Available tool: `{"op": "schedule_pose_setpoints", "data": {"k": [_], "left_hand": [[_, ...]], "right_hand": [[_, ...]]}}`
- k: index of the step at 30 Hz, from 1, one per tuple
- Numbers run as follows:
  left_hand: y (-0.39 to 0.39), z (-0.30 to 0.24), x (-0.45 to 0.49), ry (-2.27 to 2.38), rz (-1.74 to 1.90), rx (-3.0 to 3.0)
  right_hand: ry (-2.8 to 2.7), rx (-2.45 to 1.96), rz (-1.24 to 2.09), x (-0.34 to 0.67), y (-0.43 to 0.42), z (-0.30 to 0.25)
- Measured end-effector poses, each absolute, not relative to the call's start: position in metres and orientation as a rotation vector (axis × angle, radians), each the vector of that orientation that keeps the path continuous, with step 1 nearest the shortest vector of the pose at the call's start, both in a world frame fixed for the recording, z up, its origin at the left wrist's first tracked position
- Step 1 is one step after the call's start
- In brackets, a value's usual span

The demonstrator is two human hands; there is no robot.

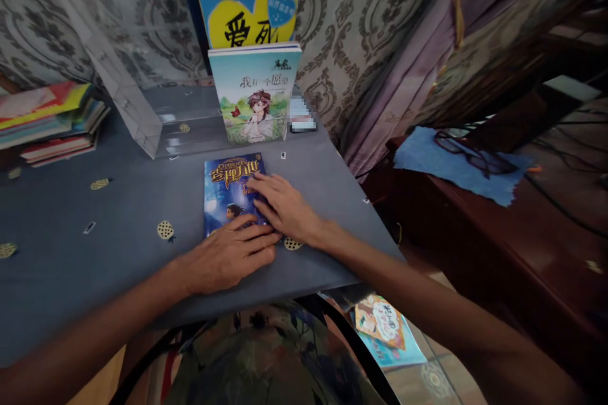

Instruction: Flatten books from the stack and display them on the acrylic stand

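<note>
A dark blue book (227, 185) lies flat on the grey table (71, 234), its cover up. My left hand (228, 257) lies at the book's near edge, fingers stretched out and touching it. My right hand (282, 205) rests flat over the book's right side, fingers spread on the cover. Behind the book an illustrated book with a girl on its cover (254, 93) stands upright. A blue-and-yellow book (249, 3) stands behind that one, in a stepped display.
A clear acrylic stand (142, 111) sits left of the upright books. A stack of colourful books (50, 120) lies at the table's far left. Small round stickers (164, 229) dot the tabletop. A dark wooden bench with a blue cloth (456, 161) stands right; another book (387, 329) lies on the floor.
</note>
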State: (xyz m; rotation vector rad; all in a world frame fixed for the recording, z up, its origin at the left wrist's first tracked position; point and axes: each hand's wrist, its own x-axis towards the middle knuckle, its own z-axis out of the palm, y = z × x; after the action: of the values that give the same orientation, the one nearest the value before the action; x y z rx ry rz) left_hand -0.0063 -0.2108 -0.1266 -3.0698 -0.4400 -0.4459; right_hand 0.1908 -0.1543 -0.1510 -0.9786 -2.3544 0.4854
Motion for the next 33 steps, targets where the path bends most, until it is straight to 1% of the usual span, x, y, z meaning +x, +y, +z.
{"op": "schedule_pose_setpoints", "data": {"k": [7,12,17,23,28,33], "left_hand": [[-0.229,-0.129,-0.006,-0.468,-0.498,-2.933],[-0.241,-0.130,-0.019,-0.520,-0.515,-2.917],[-0.258,-0.130,-0.052,-0.702,-0.522,-2.965],[-0.274,-0.130,-0.083,-0.878,-0.659,-2.902],[-0.270,-0.127,-0.087,-0.911,-0.766,-2.940],[-0.243,-0.126,-0.093,-1.001,-0.782,-2.931]], "right_hand": [[-2.349,-0.974,0.616,0.216,-0.201,-0.154],[-2.433,-0.987,0.592,0.218,-0.203,-0.151],[-2.448,-1.012,0.594,0.217,-0.204,-0.149],[-2.459,-1.015,0.558,0.217,-0.204,-0.150],[-2.473,-1.008,0.528,0.217,-0.204,-0.151],[-2.483,-1.007,0.509,0.218,-0.204,-0.151]]}}
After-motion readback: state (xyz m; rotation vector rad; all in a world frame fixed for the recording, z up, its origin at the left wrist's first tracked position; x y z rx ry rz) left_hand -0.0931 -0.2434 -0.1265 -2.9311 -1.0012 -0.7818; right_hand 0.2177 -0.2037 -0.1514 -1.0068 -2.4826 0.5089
